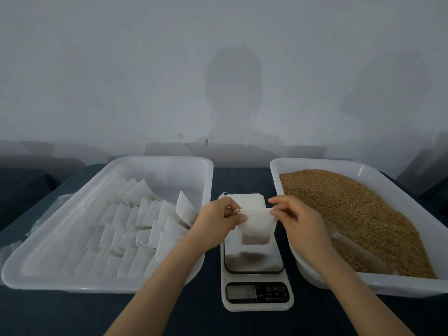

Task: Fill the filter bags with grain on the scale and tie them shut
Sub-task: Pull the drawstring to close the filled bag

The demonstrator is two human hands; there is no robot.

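A white filter bag hangs above the kitchen scale, with a little grain showing dark at its bottom. My left hand pinches the bag's top left corner by its drawstring. My right hand pinches the top right corner. A stack of flat empty bags lies at the scale's far end. Brown grain fills the white tray on the right.
A white tray on the left holds several filled, tied filter bags in rows. A clear scoop lies in the grain near my right wrist. Crumpled clear plastic lies at the far left. A dark cloth covers the table.
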